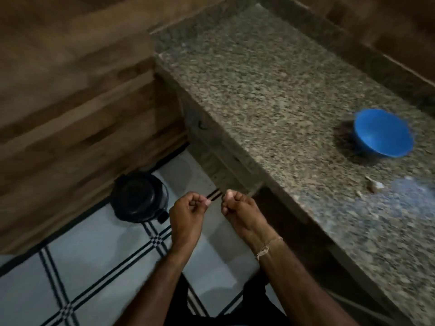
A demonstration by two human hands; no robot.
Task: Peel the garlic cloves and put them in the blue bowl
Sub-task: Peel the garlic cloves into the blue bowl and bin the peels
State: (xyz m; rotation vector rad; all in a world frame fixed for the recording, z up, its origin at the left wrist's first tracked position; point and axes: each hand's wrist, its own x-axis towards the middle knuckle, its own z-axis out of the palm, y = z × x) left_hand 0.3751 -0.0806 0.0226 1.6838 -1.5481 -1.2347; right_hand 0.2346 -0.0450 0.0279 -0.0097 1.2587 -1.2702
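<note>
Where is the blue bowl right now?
Head view, far right: the blue bowl sits on the granite counter, just beyond a pale garlic piece, well right of the left hand and right hand, both over the tiled floor.

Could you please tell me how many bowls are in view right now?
1: the blue bowl stands on the granite counter, at the far right of the picture. The frame cuts off the counter there, so others may be out of sight.
</note>
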